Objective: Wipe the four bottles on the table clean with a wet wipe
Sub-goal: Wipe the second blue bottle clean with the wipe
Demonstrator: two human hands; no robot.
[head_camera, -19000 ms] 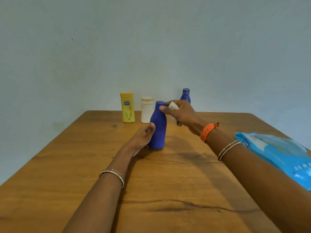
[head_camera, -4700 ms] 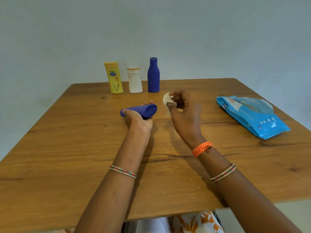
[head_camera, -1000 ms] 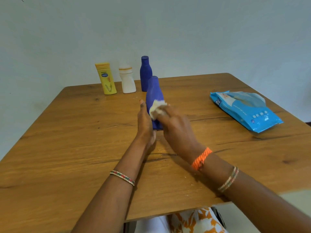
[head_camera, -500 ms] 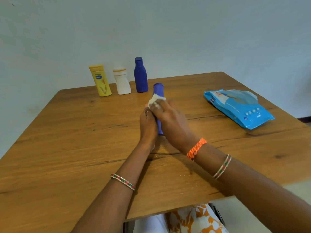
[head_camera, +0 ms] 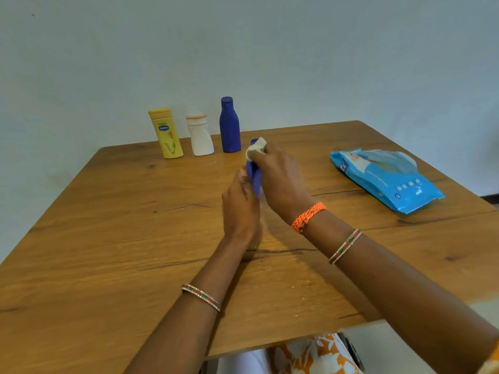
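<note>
A purple-blue bottle is held tilted above the middle of the wooden table. My left hand grips its lower end. My right hand pinches a crumpled white wet wipe against the bottle's upper end, which it mostly hides. At the table's far edge stand three upright bottles in a row: a yellow one, a white one and a dark blue one.
A blue pack of wet wipes lies flat on the right side of the table. A pale wall rises right behind the far edge. The near table edge runs just above my lap.
My right hand has slid the wipe up along the bottle toward its top end. The left hand keeps its hold lower down. The view has shifted slightly.
</note>
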